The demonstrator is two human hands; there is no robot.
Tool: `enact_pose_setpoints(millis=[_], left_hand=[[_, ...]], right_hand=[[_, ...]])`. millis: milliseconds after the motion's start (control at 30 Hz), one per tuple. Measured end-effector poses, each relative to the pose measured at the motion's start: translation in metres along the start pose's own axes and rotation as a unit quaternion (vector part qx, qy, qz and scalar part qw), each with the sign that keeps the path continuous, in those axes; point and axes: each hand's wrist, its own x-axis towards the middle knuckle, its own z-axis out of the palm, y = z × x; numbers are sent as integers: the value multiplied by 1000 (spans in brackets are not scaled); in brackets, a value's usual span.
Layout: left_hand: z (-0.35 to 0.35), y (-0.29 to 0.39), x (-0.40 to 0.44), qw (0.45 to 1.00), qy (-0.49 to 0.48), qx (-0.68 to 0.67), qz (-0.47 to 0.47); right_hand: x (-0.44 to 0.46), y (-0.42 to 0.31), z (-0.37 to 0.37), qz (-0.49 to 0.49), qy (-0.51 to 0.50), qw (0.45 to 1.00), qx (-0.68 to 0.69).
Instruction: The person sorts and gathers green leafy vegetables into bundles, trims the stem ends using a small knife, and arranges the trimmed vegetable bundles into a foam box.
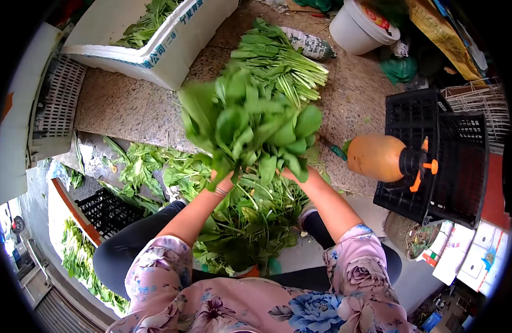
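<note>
Both hands hold a big bunch of broad-leaved greens (250,125), raised in front of me and partly blurred. My left hand (224,178) grips its lower left side, and my right hand (292,175) its lower right. Leaves cover most of the fingers on both. Beyond the bunch, a neat pile of greens (281,64) with pale stems lies on the stone slab. Below my hands, between my legs, is a heap of loose greens (250,222).
A white foam box (173,55) with greens stands at upper left. On the right are an orange sprayer bottle (375,158), black crates (458,161) and a white bucket (358,28). Loose leaves (142,166) lie on the ground, left, near a black basket (106,211).
</note>
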Motion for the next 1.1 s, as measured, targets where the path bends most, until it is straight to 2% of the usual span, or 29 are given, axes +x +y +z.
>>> enact_pose_setpoints(millis=[33,67,100,133,167,200,233,267,300,333,367,400,467,500,533,567,600,633,667,700,733,800,833,867,933,1000,1100], left_hand=[[4,3,4,998,-53,18,-18],[25,-10,-1,982,-163,25,-97],[74,-42,-13,968,-187,115,-119],[91,-53,-17,990,-82,87,-72],[109,-63,-22,997,20,66,-16],[113,-63,-22,993,-7,120,-9],[79,-31,-8,999,27,10,-28],[29,13,15,992,64,-98,-41],[10,32,23,985,109,-135,-11],[20,30,24,944,170,-278,-52],[26,28,19,911,131,-378,-95],[20,35,17,865,88,-475,-136],[-15,70,18,808,63,-552,-198],[-25,86,18,780,89,-579,-220],[-32,94,13,745,63,-600,-284],[-32,99,8,718,88,-634,-273],[-38,106,5,690,113,-667,-259],[-46,112,-1,691,120,-668,-247],[-55,117,-8,669,93,-687,-269],[-68,123,-15,646,66,-704,-289],[-80,129,-22,648,73,-705,-279],[-104,136,-36,650,55,-699,-292],[-116,140,-43,666,53,-687,-287],[-127,142,-50,669,58,-688,-275],[-150,146,-65,702,64,-658,-263],[-174,155,-77,738,102,-620,-244],[-205,164,-98,758,137,-603,-207]], right_hand=[[0,11,-3,0,0,993,-120],[-2,21,-8,-45,-26,897,-438],[-3,88,-15,-7,-33,901,-433],[-3,153,-22,30,-40,902,-429],[-4,104,-16,81,-48,901,-423],[-5,48,-8,132,-56,897,-419],[-5,-14,1,182,-64,889,-416],[-8,-16,2,146,-49,913,-377],[-11,-17,2,109,-38,934,-338],[-11,-22,0,46,-18,966,-255],[-6,-27,-6,-8,-63,953,-296],[-4,-32,-3,3,-33,942,-334],[-10,-115,11,-38,-23,954,-296],[-12,-128,17,-49,-25,953,-299],[-16,-139,23,20,-24,964,-263],[-20,-150,27,88,-23,970,-227],[-23,-161,32,76,-24,969,-235],[-28,-172,36,62,-39,958,-276],[-33,-181,41,48,-54,946,-316],[-31,-173,43,57,-82,959,-267],[-36,-177,49,47,-84,957,-273],[-44,-193,65,14,-152,954,-258],[-59,-232,78,13,-152,947,-281],[-57,-217,84,-16,-145,948,-285],[-65,-235,103,-39,-160,954,-252],[-66,-254,119,-45,-225,946,-229],[-81,-285,142,-103,-196,939,-263]])
